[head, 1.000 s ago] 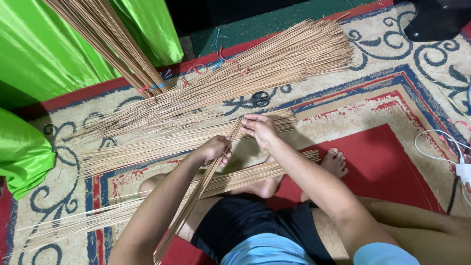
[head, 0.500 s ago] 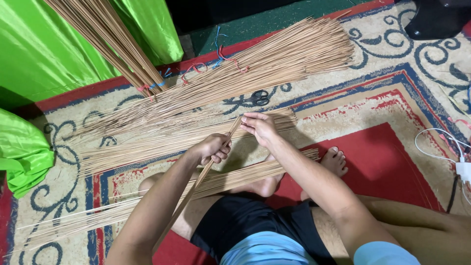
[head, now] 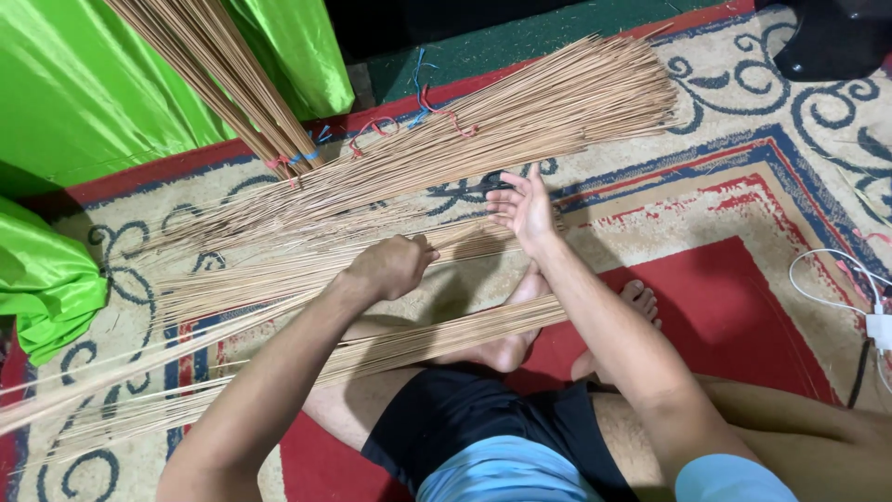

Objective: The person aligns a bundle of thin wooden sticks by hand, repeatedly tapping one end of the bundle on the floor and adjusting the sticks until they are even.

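Patterned rug [head: 725,177] w/ green cloth [head: 84,84] at far-left corner. Left hand [head: 395,265] is now fisted on a thin stick bundle [head: 139,367], swung flat toward the rug's left edge. Right hand [head: 522,206] has let go, fingers spread, prob. just touching the big stick pile [head: 520,121] mid-rug.

Left hand [head: 392,265] fisted, arm extended; right hand [head: 525,206] open, fingers spread.

I note tan, straw-coloured sticks [head: 483,139]. Carpet [head: 743,186] beige with dark blue scrolls, blue and red border lines, and a solid red panel. Bright green glossy cloth [head: 84,93] at upper left. Ties [head: 307,156] on the sticks red and blue. Shorts [head: 474,418] black, shirt [head: 511,469] light blue. Cable [head: 836,270] white.
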